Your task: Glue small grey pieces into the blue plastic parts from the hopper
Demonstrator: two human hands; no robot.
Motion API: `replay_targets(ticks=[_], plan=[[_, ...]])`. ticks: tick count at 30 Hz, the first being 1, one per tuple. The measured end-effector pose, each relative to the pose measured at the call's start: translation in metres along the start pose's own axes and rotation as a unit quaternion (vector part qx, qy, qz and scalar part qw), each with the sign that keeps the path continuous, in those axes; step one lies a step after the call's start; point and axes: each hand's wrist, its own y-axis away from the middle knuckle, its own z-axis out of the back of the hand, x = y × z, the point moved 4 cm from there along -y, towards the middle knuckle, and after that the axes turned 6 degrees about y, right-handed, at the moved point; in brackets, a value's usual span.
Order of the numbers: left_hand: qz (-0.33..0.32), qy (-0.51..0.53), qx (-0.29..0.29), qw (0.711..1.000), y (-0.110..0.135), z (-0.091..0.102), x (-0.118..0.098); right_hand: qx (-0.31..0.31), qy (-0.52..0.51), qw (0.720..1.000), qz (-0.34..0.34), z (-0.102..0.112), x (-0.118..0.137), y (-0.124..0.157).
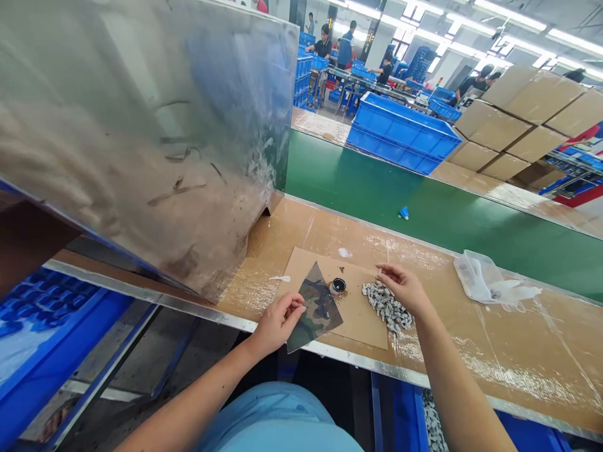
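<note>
My left hand (277, 321) is closed in a pinch over the left side of a camouflage-patterned sheet (316, 307); whatever its fingers hold is too small to make out. The sheet lies on flat brown cardboard (362, 326), one corner reaching the table's front edge. Right of the sheet stands a small open pot of black liquid (338, 285), with dark smears around it. A heap of small grey pieces (387, 307) spreads farther right. Above the heap's far edge, my right hand (400, 285) pinches what looks like one small grey piece at its fingertips.
A large scuffed metal panel (141, 138) rises at left. Beyond the table runs a green conveyor belt (330, 169) carrying a small blue part (404, 213). A clear plastic tray (473, 276) sits at right. Blue crates (402, 135), stacked cartons (518, 119) and several people are farther back.
</note>
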Motion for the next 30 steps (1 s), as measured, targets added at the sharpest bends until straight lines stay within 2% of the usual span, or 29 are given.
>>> replay_targets(ticks=[4,8,11,14,18,24,27,30], plan=[[0.013,0.005,0.004,1.000,0.000,0.000,0.001,-0.003,-0.162,0.986,-0.029,-0.013,-0.005,0.032],[0.025,0.010,-0.001,1.000,-0.001,0.000,0.003,0.006,-0.376,0.921,-0.104,-0.029,-0.005,0.057],[0.035,0.021,-0.005,0.999,-0.001,0.001,0.004,0.011,-0.432,0.893,-0.123,-0.033,0.001,0.068],[0.051,0.042,-0.012,0.998,0.001,0.000,0.000,0.017,-0.459,0.879,-0.131,-0.036,0.007,0.076],[0.085,0.100,-0.011,0.991,0.009,-0.007,-0.019,0.039,-0.449,0.882,-0.136,-0.050,0.014,0.088],[0.196,0.235,0.073,0.949,0.023,-0.037,-0.039,0.014,-0.372,0.926,-0.060,-0.073,0.033,0.107],[0.191,0.259,0.087,0.943,0.025,-0.043,-0.043,0.029,-0.348,0.937,-0.029,-0.078,0.044,0.111],[0.153,0.243,0.081,0.954,0.025,-0.042,-0.046,0.051,-0.357,0.932,-0.028,-0.080,0.051,0.112]])
